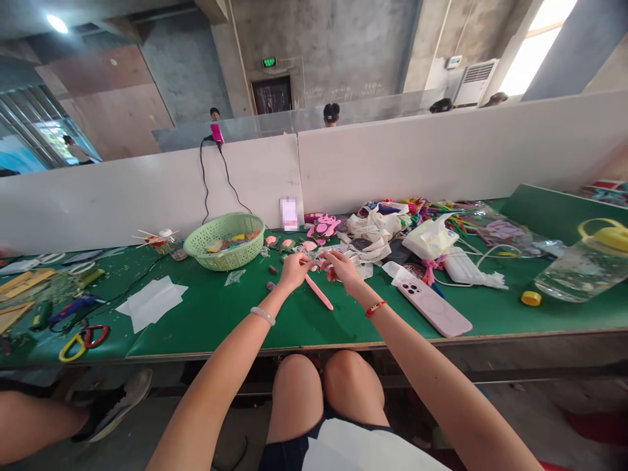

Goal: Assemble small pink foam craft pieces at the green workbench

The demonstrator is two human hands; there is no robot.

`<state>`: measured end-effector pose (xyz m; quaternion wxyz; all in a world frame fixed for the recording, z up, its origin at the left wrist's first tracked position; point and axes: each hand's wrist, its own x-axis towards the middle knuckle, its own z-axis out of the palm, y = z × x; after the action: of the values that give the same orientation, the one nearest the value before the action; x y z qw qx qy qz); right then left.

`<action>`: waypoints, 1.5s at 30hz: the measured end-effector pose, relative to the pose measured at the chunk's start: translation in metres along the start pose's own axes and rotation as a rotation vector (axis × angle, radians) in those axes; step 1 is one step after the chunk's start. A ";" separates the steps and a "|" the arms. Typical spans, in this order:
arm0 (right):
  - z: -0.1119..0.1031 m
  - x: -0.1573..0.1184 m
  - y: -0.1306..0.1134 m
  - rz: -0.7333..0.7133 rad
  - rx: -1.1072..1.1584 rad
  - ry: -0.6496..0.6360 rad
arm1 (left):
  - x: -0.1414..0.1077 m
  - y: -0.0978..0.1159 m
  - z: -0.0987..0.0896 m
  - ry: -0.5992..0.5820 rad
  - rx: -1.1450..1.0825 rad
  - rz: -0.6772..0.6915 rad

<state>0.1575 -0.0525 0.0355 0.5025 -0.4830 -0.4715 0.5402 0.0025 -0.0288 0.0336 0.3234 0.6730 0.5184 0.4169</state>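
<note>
Over the middle of the green table, my left hand [295,270] and my right hand [340,269] are close together, fingertips almost meeting. Both are closed in a pinch around something small that I cannot make out. Just below them is a flat pink strip [320,293], its upper end near my left fingers; whether it touches them I cannot tell. Small pink and grey-green pieces [287,244] lie beyond my left hand. Behind my right hand sits a bright pink bundle [324,227].
A green basket [224,243] stands left, near white paper [152,303] and scissors [84,341]. A lit phone [289,214] leans on the white partition [392,154]. To the right are a heap of cloth strips [375,229], a pink phone [434,307] and a water bottle [583,265].
</note>
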 end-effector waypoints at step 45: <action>-0.004 0.003 0.012 -0.342 -0.413 0.005 | -0.006 0.001 0.001 -0.134 -0.350 -0.271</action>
<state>0.1604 -0.0503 0.0229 0.4786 -0.4898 -0.6453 0.3385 0.0031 -0.0348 0.0325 0.5217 0.5570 0.5012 0.4078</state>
